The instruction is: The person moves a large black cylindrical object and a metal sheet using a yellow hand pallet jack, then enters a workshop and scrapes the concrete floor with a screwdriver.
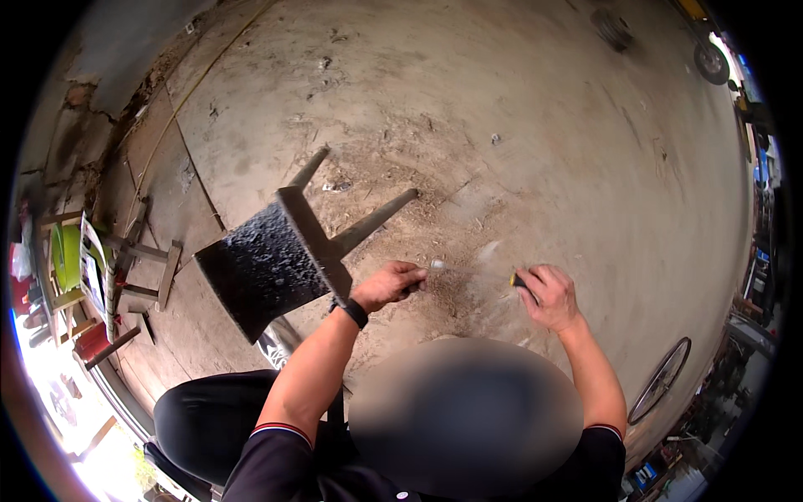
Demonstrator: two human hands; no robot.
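My left hand is closed in a pinch, with a small whitish piece at its fingertips. A dark band circles that wrist. My right hand grips the short yellow-and-black handle of what looks like a screwdriver. Its thin shaft is blurred and runs left toward the whitish piece; whether they touch I cannot tell. Left of my left hand stands a dark stool-like stand with a rough, lumpy black surface and two thick legs reaching away from me.
Dirt and shavings litter the concrete floor. A low wooden frame and a green object stand at the left. A wheel rim lies at the right, near cluttered shelves. A tyre is at the far right.
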